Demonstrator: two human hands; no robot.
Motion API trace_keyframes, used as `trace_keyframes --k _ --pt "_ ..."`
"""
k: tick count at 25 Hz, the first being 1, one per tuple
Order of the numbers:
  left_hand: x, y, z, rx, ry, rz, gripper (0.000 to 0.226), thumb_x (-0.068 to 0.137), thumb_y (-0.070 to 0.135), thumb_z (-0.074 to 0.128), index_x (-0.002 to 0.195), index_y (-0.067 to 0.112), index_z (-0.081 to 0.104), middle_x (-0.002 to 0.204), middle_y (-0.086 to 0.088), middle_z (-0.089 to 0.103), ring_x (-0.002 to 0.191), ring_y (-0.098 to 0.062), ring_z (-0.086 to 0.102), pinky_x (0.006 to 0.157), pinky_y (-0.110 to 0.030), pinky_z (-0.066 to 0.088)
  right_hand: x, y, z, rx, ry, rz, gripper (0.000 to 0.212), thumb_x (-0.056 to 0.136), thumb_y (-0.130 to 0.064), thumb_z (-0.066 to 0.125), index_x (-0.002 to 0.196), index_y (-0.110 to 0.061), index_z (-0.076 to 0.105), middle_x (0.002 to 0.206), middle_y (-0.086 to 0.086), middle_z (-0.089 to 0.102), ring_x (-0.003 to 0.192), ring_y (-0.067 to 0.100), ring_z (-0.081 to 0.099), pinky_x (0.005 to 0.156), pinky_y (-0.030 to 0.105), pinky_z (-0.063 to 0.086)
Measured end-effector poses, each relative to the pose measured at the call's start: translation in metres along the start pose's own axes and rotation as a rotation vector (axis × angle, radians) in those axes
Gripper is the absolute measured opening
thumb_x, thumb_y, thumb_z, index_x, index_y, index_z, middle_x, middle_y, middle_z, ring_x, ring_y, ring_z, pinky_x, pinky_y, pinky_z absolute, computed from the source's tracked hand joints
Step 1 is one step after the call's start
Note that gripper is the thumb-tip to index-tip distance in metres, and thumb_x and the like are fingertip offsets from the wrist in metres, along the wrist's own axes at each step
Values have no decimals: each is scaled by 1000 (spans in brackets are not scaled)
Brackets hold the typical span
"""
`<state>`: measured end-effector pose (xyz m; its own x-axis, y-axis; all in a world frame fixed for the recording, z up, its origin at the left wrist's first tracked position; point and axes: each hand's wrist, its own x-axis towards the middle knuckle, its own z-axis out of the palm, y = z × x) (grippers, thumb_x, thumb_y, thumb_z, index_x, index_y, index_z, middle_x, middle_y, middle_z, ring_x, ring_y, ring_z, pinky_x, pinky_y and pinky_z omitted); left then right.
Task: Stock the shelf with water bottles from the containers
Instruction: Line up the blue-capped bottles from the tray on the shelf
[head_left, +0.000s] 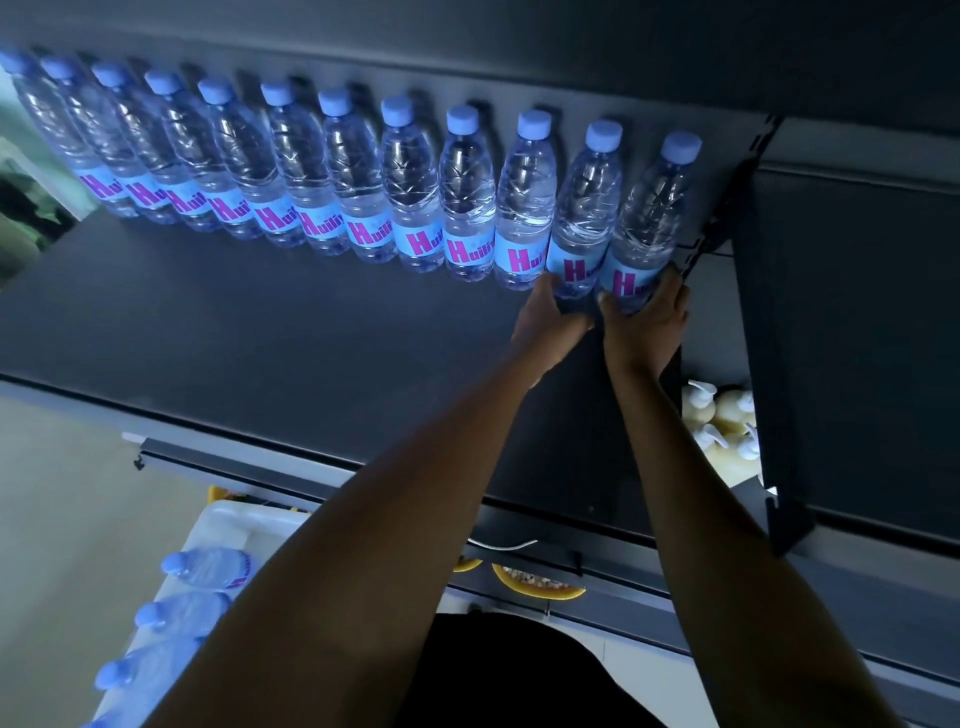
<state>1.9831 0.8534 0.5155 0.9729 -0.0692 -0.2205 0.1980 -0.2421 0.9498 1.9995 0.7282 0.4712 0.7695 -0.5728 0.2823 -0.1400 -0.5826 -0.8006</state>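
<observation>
- Water bottles (208, 569) lie in a white container (223, 519) at 7 o'clock.
- We see a bottle row (353, 171) standing along the shelf (260, 322), from 10 to 2 o'clock.
- Our left hand (550, 322) grips the next-to-last bottle (584, 218) at its base.
- Our right hand (647, 327) grips the end bottle (652, 218).

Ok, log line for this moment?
left hand: grips second-last bottle | right hand: grips end bottle | shelf: one row | bin: holds bottles

Room along shelf (270, 322) front; 12 bottles (353, 171) wall back, bracket (769, 332) blocks right.
</observation>
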Motion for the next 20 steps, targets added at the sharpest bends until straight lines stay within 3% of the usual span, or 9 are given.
trace_keyframes --k 4,7,11,14,17,20 --pt "-5 -2 -1 -33 -35 24 65 84 1 70 141 15 42 123 5 51 102 -7 50 82 -26 44 4 -2 5 -78 -14 27 88 79 -42 76 153 -13 39 147 13 50 127 39 52 102 50 45" --pt "-20 -7 -10 -88 -36 36 67 86 2 68 145 17 40 124 8 49 99 4 48 81 -23 43 2 -1 7 -89 -17 17 88 78 -37 76 153 -12 38 148 13 49 129 37 51 104 48 42" --pt "-47 -30 -30 -189 35 18 71 89 16 70 151 27 38 147 -2 47 129 -12 50 86 -27 49 -4 -8 3 -112 53 101 84 74 -40 74 143 -2 46 138 18 53 128 36 51 101 38 35" --pt "-80 -47 -65 -269 144 12 69 86 30 72 148 29 42 128 -9 63 106 -10 62 81 -25 49 -42 -25 -5 -69 12 128 78 72 -39 68 137 1 49 137 18 53 129 36 48 101 37 32" --pt "-125 -66 -108 -296 229 30 58 93 22 70 146 25 46 104 -7 71 74 0 62 74 -20 50 -109 -42 0 71 -73 -35 64 70 -35 65 123 1 59 126 17 61 119 37 55 103 40 35" --pt "-171 -87 -145 -266 341 89 48 96 14 67 141 19 50 128 -9 62 72 5 61 68 -17 52 -180 -63 7 201 -133 -208 49 74 -17 64 120 -2 61 121 14 61 114 32 56 106 46 44"
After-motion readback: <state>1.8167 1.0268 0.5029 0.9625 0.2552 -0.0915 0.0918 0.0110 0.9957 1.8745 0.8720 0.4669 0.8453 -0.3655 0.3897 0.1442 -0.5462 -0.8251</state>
